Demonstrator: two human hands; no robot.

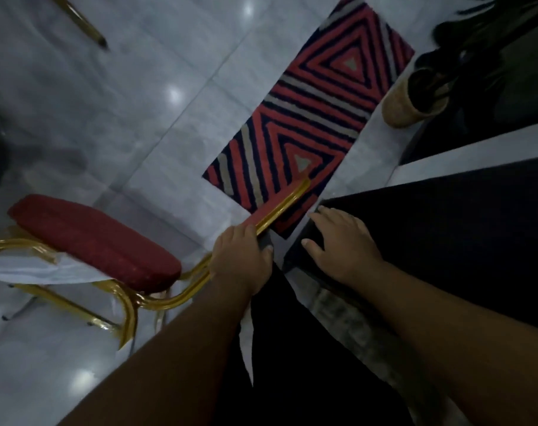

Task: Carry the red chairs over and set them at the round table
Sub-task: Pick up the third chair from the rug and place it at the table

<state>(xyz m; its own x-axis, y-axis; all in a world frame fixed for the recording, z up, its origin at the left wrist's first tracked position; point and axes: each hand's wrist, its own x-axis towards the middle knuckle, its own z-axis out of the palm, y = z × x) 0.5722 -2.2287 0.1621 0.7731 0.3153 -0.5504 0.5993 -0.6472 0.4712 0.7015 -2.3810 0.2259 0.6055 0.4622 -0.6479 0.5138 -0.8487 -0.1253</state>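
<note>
Red chair (92,238) at left on pale tiled floor (138,87), open floor beyond it; left hand (241,259), grip clenched on its gold backrest edge; right hand (341,244) released, flat on a dark surface (446,241); striped rug (310,118) just ahead.

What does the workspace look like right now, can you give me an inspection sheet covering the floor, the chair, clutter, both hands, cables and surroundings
Surface: pale glossy tiled floor, light spots reflected.
Job's things: red chair, gold frame, held by its backrest top; round table not in view.
Clutter: striped red rug; woven basket at upper right.
Grippers: left hand closed on the chair's backrest; right hand open, spread flat on a dark surface.
Cables: nothing seen.
Surroundings: another gold chair leg at upper left; image dim and blurred.
</note>
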